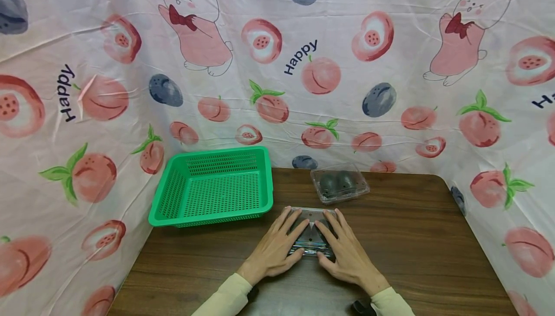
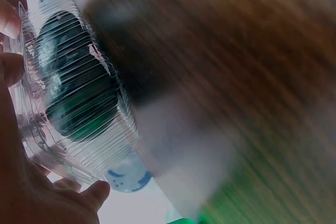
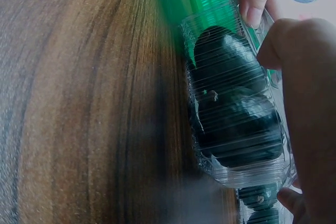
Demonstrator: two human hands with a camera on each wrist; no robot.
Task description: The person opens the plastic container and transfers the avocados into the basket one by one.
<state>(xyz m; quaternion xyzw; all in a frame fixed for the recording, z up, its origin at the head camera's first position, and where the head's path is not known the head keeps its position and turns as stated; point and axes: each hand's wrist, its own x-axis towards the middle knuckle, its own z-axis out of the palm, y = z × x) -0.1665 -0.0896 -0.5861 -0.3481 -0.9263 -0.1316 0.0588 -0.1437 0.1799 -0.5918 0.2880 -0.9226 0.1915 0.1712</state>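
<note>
A clear plastic clamshell box (image 1: 310, 217) lies on the table in front of me, with dark green avocados (image 3: 236, 124) visible through its ribbed wall. My left hand (image 1: 277, 246) rests on the left part of the lid, fingers spread and mostly straight, thumb by the near edge. On the other side, my right hand (image 1: 347, 251) lies on the lid in the same way. The left wrist view shows the box side-on with an avocado (image 2: 79, 87) inside; the hands partly cover the lid.
A green perforated plastic basket (image 1: 227, 193) stands at the back left. Another clear box (image 1: 340, 186), also with dark avocados, sits behind the hands to the right. The brown wooden table (image 1: 433, 239) ends against a fruit-printed cloth (image 1: 277, 147) at the back and sides.
</note>
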